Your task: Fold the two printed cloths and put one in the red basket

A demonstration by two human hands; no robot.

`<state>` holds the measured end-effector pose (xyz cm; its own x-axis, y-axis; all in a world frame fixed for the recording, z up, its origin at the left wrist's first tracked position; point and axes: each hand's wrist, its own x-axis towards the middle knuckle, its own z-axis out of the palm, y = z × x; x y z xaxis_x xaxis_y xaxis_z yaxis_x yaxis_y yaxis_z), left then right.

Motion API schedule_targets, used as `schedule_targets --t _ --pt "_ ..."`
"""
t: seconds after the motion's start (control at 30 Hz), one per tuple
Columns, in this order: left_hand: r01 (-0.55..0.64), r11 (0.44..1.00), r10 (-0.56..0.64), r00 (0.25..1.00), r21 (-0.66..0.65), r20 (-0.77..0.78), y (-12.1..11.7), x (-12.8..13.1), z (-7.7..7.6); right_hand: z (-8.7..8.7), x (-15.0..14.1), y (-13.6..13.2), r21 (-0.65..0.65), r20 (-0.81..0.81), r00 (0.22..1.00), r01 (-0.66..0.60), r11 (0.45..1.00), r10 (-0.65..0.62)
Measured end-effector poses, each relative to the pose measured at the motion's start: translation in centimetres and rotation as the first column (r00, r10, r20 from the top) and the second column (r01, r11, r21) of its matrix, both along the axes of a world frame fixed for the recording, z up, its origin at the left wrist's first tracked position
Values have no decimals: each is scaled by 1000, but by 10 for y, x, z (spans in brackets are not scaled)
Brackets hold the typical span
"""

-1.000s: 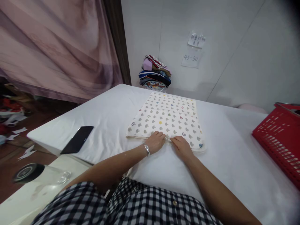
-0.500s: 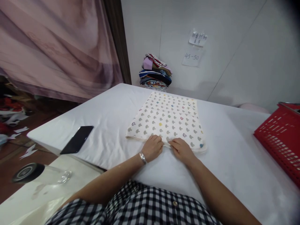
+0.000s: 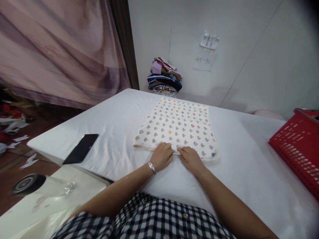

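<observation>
A folded white cloth (image 3: 176,122) with small grey and coloured mushroom-like prints lies flat on the white-covered table in front of me. At the middle of its near edge, my left hand (image 3: 162,155) is closed on the hem, a silver bangle at its wrist. Just to the right, my right hand (image 3: 191,160) pinches the same edge. A short stretch of hem shows between the two hands. The fingertips are partly hidden under the fabric.
A black phone (image 3: 81,148) lies on the table (image 3: 112,126) at left. Beyond the far edge rises a stack of folded fabrics (image 3: 164,81). A red basket (image 3: 296,139) stands at right. On a lower surface at left lies a clear bottle with a black lid (image 3: 28,184).
My right hand has shifted very slightly left, closer to my left hand along the hem. Both hands keep their hold, and the cloth lies almost the same.
</observation>
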<state>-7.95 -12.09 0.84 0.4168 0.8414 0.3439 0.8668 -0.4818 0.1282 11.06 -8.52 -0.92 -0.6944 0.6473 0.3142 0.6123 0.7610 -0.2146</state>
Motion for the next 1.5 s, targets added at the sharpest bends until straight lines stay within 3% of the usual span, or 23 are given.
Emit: schedule_targets --t 0.13,0.4,0.67,0.87,1.17,1.5 --pt "-27 1000 26 998 -13 -62 -4 -5 0 2 2 0 -16 -17 1000 7 1000 -7" --pt "-230 972 234 959 40 -163 -7 -25 -7 -5 6 3 1 -52 998 -23 1000 23" --pt "-239 971 240 960 22 -142 -17 -35 -1 -7 5 0 34 -42 998 -37 999 39" --pt "-242 970 241 960 11 -143 -27 -41 -5 -6 4 -2 57 4 999 -47 997 46" --pt "-430 896 442 883 105 -158 -24 -60 -9 -6 5 -1 58 -25 999 -39 998 40" --pt "-358 933 360 919 41 -158 -39 -78 -2 -7 6 -2 38 -18 999 -41 998 42"
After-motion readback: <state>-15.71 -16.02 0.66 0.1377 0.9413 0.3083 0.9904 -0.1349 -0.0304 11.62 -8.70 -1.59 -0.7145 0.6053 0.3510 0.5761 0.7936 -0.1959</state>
